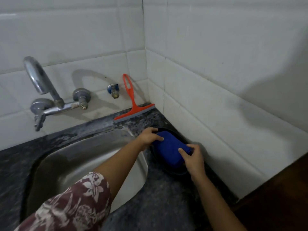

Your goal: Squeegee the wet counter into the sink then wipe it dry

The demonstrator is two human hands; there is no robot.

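Note:
An orange squeegee (131, 104) leans against the tiled back wall, its blade resting on the dark speckled counter (166, 197) near the corner. A folded blue cloth (170, 150) lies in a black oval tray (173, 171) on the counter, right of the steel sink (80, 164). My left hand (149, 136) grips the cloth's far end with the fingers over its top. At the near right end, my right hand (193, 157) pinches the cloth. Wet streaks show on the counter behind the sink.
A chrome tap (45, 90) with two valves juts from the back wall over the sink. A small blue-handled tap (114, 90) sits beside the squeegee. White tiled walls meet in a corner at the back right. A dark wooden surface (275, 205) lies at the lower right.

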